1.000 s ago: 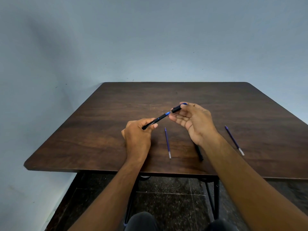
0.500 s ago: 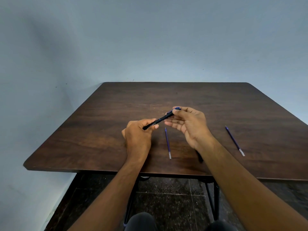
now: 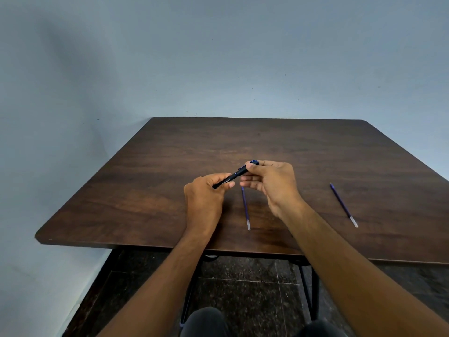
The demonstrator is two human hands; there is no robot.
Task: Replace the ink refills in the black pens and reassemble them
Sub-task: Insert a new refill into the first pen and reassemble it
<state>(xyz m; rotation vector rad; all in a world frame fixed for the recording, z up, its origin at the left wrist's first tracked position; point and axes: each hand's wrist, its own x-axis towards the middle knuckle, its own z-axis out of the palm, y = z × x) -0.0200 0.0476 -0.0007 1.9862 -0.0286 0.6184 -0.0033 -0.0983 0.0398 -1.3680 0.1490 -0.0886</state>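
Observation:
A black pen [image 3: 232,176] with blue trim slants above the middle of the table. My left hand [image 3: 206,198] grips its lower barrel end. My right hand [image 3: 269,186] pinches its upper end, where a blue tip shows past the thumb and fingers. The pen's parts sit pushed together, with no gap between them. One blue ink refill [image 3: 245,207] lies on the table between my hands. A second blue refill [image 3: 343,204] lies to the right, apart from both hands. Another black pen seen earlier under my right forearm is hidden now.
The dark wooden table [image 3: 170,154] stands against a pale blue wall, its near edge just under my forearms. Black metal legs and a dark tiled floor show beneath, and my knees are at the bottom edge.
My right hand has pushed the black end piece down along the pen toward my left hand, closing the blue gap that showed a second ago. Both hands drifted slightly lower.

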